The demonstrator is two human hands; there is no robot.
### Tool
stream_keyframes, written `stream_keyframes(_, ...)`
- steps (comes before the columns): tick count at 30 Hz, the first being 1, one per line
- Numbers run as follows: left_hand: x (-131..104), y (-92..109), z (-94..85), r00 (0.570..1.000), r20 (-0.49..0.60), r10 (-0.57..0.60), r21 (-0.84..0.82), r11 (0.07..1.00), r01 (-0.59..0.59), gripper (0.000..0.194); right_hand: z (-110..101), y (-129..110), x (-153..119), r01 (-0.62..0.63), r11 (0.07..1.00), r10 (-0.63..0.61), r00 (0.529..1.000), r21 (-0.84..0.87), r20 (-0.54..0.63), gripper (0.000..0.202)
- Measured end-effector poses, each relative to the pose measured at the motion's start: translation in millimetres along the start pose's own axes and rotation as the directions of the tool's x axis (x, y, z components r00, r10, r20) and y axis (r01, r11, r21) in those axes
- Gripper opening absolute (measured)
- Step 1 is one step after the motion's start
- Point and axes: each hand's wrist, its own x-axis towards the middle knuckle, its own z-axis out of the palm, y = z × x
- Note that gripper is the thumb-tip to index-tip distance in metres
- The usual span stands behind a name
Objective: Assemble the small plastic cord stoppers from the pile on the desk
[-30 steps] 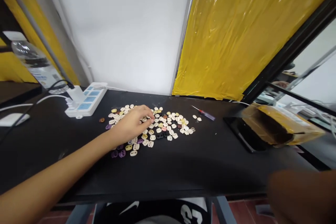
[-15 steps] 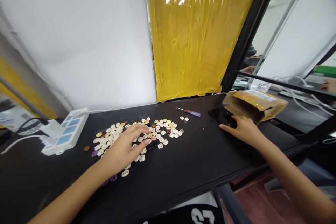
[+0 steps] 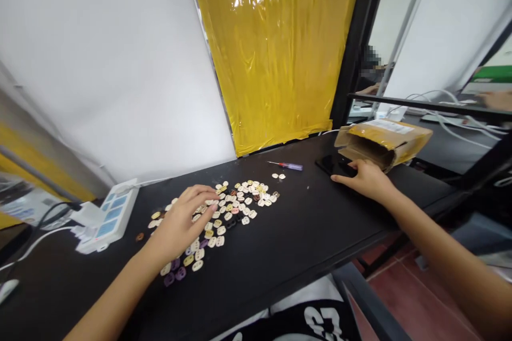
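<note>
Left hand (image 3: 178,224) draws back, narrowly parted, exposing buttons (image 3: 221,230) left of centre; right hand (image 3: 370,184) touches phone (image 3: 331,165), hold unclear.

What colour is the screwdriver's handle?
The screwdriver's handle is translucent purple, with red near the shaft; the head view shows it.

White wall (image 3: 112,64) beside glossy yellow sheeting (image 3: 272,53), reddish tiled floor (image 3: 412,287) below
</note>
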Motion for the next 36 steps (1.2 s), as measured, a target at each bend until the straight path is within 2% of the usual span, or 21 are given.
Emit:
stream_keyframes(3,-2.4,-13.8,10.9,0.997,0.064,-0.051,-0.025,0.998,0.053,0.036,-3.8,-0.8,-7.4,0.021,0.987,-0.009,0.997,0.159,-0.077,0.076)
stream_keyframes(5,-3.9,-19.8,14.3,0.993,0.086,-0.075,-0.03,0.997,0.078,0.038,-5.4,1.2,-10.1,0.019,0.912,0.02,0.996,0.41,-0.091,0.07)
stream_keyframes(8,-5.5,-23.9,16.1,0.989,0.095,-0.11,-0.027,0.993,0.113,0.041,-7.1,6.8,-10.2,0.001,0.853,0.051,0.995,0.522,-0.085,0.061)
stream_keyframes(12,-6.7,-23.1,17.5,0.987,0.142,-0.077,-0.018,0.997,0.08,0.038,-9.2,12.6,-8.0,-0.012,0.799,0.071,0.995,0.601,-0.075,0.055)
stream_keyframes(15,-5.7,-19.9,18.9,0.985,0.151,-0.081,-0.016,0.996,0.084,0.038,-10.3,14.1,-7.3,-0.019,0.783,0.062,0.997,0.622,-0.048,0.056)
stream_keyframes(21,-2.2,-12.1,21.3,0.982,0.149,-0.116,-0.068,0.989,0.128,0.042,-8.9,17.7,-6.8,-0.025,0.804,0.034,0.999,0.593,-0.004,0.072)
stream_keyframes(27,-8.0,-20.0,31.0,0.984,0.131,-0.121,-0.093,0.987,0.133,0.043,-4.7,25.9,-3.2,-0.021,0.819,0.028,1.0,0.574,-0.004,0.07)
stream_keyframes(31,-5.8,-17.3,29.8,0.983,0.134,-0.125,-0.097,0.986,0.138,0.043,-2.8,26.9,-2.9,-0.024,0.82,0.034,0.999,0.572,-0.007,0.072)
stream_keyframes(33,-3.0,-14.4,26.4,0.98,0.144,-0.139,-0.094,0.984,0.153,0.043,-1.8,25.0,-2.7,-0.019,0.821,0.038,0.999,0.571,-0.022,0.066)
stream_keyframes(36,-0.7,-14.7,22.4,0.973,0.17,-0.154,-0.07,0.983,0.168,0.043,-0.8,20.6,-2.0,-0.017,0.818,0.066,0.996,0.575,-0.064,0.047)
